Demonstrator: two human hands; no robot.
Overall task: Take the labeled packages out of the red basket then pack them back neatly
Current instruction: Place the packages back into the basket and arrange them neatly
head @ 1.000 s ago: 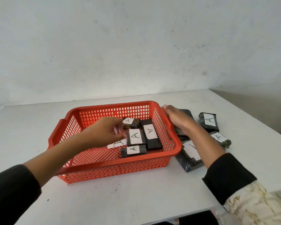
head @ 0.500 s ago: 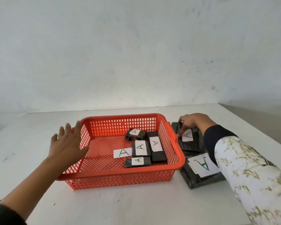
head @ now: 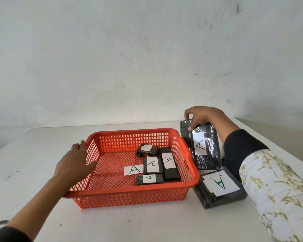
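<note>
Head view: red basket (head: 129,194) is set mid-counter (head: 33,154); four labeled packages (head: 168,163) lie inside, toward its right wall. Left hand (head: 73,165) is laid flat, open, on the left rim. Right hand (head: 202,116) is closed on a large package (head: 204,151), tilted up beside the right rim.

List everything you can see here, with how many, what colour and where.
basket: one, red, centre of table
small packages: four, black, white A labels, in basket's right half
loose label: one, white, on basket floor
large packages: two, black, white A labels; one flat right of basket, one tilted up behind it
table: one, white
wall: white, behind
left hand: on basket's left rim
right hand: gripping tilted large package
</note>
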